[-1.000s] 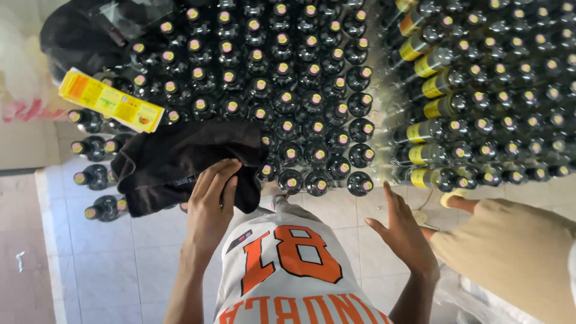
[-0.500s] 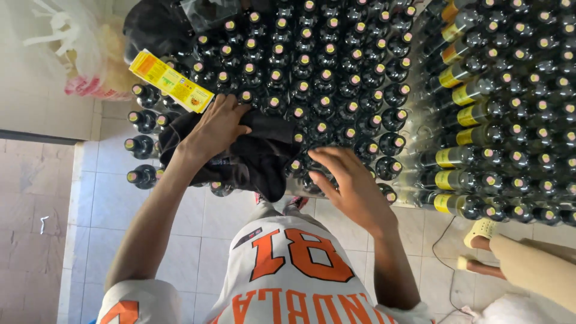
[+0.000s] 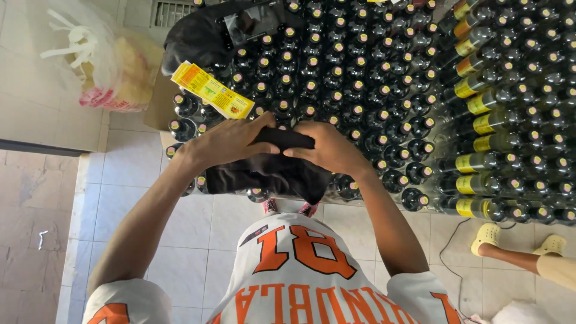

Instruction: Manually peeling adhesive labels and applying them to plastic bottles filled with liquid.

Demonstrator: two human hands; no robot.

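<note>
Matt black cloth (image 3: 264, 171), glossy dark glass bottles (image 3: 336, 66), smooth pale floor tiles (image 3: 198, 240).

Two hands, the left hand (image 3: 225, 143) and the right hand (image 3: 327, 147), meet on one black cloth (image 3: 264, 174). One yellow packet (image 3: 212, 90) and one clear plastic bag (image 3: 114, 63) show. One pair of yellow sandals (image 3: 519, 240) stands by. The dark bottles (image 3: 336, 66) run past counting.

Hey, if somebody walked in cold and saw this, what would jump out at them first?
A dense field of dark bottles fills the upper frame. In the middle, the left hand and right hand grip a black cloth lying on the bottles' near edge. A yellow packet lies on the bottle tops at upper left.
</note>
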